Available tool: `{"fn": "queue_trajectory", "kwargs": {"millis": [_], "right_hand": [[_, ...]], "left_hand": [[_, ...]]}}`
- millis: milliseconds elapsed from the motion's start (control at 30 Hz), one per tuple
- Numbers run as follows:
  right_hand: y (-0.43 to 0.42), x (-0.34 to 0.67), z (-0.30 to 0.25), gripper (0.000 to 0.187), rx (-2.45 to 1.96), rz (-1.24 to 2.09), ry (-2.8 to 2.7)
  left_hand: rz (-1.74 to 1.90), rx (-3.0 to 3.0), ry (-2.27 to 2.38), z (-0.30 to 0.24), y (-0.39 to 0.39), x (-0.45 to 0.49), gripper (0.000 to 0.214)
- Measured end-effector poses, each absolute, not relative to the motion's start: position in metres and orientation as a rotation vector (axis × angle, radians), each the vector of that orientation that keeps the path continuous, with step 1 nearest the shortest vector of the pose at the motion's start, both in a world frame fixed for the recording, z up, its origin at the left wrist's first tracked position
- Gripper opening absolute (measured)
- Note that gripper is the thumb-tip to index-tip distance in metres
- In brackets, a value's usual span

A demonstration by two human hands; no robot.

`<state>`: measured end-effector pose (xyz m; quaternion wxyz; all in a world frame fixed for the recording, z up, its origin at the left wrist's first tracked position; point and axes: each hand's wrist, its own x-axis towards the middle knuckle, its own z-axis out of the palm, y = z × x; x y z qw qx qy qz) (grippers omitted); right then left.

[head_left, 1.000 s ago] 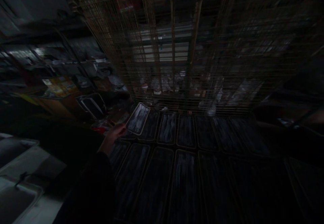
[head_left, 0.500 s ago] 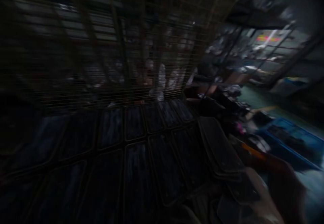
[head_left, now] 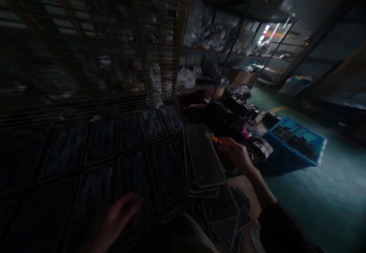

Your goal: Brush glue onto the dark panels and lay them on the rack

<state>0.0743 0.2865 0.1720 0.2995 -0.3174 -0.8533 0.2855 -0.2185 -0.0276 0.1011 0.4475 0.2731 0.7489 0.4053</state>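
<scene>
Two rows of dark, rounded-corner rectangular panels (head_left: 131, 131) with pale rims lie edge to edge across the surface (head_left: 42, 207). About five show in the far row, but the near row fades into shadow and cannot be counted. At their right end stands one stack of dark flat plates with small holes near the corners (head_left: 204, 157). Several more of these plates are fanned out loosely below it, nearer the person. The right hand (head_left: 238, 155) is just right of the stack's top plate, its fingers closed around one thin orange-handled tool (head_left: 219, 140) whose tip points left over the plate's far edge. The left hand (head_left: 120, 215) hovers low over the near panels, and it is too blurred to tell how its fingers are set. A tall rusty wire-mesh rack (head_left: 114, 47) rises behind the panels on the left. Far right, one blue plastic crate (head_left: 297, 138) sits on the green floor (head_left: 328, 192). Metal shelves with white bags (head_left: 217, 35) line the back, and a lit pink-and-yellow sign (head_left: 274, 34) there is too blurred to read.
</scene>
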Motion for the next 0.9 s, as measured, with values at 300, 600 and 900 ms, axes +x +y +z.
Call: {"fn": "queue_trajectory", "kwargs": {"millis": [300, 600, 900], "right_hand": [[0.368, 0.043, 0.156, 0.026, -0.598, 0.684, -2.43], [0.337, 0.084, 0.155, 0.025, -0.549, 0.682, -2.545], [0.272, 0.142, 0.179, 0.027, -0.532, 0.97, -2.627]], "left_hand": [[0.936, 1.108, 2.104, 0.118, 0.08, -0.085, 0.025], [0.704, 1.125, 2.271, 0.114, 0.09, -0.066, 0.027], [0.829, 0.871, 2.089, 0.107, 0.091, -0.059, 0.029]]}}
